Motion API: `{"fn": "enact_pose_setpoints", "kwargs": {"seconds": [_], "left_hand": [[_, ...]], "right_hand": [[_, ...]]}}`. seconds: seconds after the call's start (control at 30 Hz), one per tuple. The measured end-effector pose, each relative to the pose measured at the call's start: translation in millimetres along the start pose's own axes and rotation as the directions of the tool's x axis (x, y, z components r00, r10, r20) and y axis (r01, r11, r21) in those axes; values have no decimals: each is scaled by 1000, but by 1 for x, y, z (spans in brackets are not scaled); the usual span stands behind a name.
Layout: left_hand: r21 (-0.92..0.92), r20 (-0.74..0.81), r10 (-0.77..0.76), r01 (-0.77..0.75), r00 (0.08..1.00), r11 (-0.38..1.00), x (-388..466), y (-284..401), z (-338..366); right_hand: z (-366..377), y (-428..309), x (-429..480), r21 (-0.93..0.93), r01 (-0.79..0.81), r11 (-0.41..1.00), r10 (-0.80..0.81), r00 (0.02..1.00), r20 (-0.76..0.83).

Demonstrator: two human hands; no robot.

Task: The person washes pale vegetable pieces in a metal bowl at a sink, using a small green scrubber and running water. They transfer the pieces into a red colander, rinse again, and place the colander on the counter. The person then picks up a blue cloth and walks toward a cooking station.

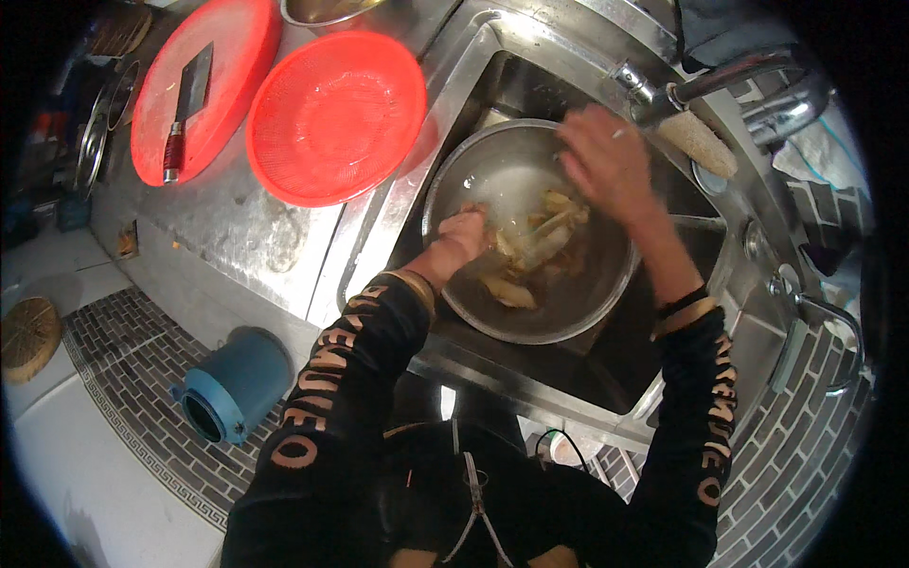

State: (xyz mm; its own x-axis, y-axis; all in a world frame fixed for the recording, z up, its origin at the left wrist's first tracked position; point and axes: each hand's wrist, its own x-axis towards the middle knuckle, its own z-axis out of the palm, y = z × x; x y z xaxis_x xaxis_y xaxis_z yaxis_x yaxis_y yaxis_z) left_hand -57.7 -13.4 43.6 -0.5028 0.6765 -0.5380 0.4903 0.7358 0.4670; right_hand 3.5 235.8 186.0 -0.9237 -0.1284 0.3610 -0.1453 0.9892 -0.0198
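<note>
A round metal basin (pixel 611 302) stands in the stainless steel sink, holding water and several pale yellowish pieces of food (pixel 543 241) whose kind I cannot tell. My left hand (pixel 465 231) is inside the basin at its left side, fingers partly under water beside the pieces; whether it grips one is hidden. Raised over the basin's upper right rim is my right hand (pixel 603 160), blurred, with a ring on one finger and nothing visible in it. It is close to the faucet (pixel 657 106).
Left of the sink, a red plastic colander (pixel 337 117) sits on the steel counter, beside a round red-edged cutting board (pixel 241 92) bearing a cleaver (pixel 192 92). A metal bowl (pixel 330 21) stands behind. Along the sink's right edge lies a beige scrubber (pixel 699 145). A blue bucket (pixel 238 387) is on the floor.
</note>
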Motion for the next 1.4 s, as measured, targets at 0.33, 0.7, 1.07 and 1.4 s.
{"fn": "enact_pose_setpoints", "kwargs": {"seconds": [0.33, 0.7, 1.07, 1.4], "left_hand": [[227, 322, 258, -339, 911, 913, -1, 16, 36], [-56, 108, 250, -245, 962, 968, 20, -7, 87], [30, -76, 21, -19, 997, 999, 50, 14, -9], [-759, 159, -388, 364, 908, 539, 38, 21, 79]], "right_hand": [[118, -101, -148, -25, -475, 880, 320, 552, 770], [175, -118, -169, 158, -944, 289, 411, 272, 870], [133, -31, -101, 220, -777, 590, 663, 622, 417], [201, -116, -129, 319, -929, 190, 661, 361, 658]]}}
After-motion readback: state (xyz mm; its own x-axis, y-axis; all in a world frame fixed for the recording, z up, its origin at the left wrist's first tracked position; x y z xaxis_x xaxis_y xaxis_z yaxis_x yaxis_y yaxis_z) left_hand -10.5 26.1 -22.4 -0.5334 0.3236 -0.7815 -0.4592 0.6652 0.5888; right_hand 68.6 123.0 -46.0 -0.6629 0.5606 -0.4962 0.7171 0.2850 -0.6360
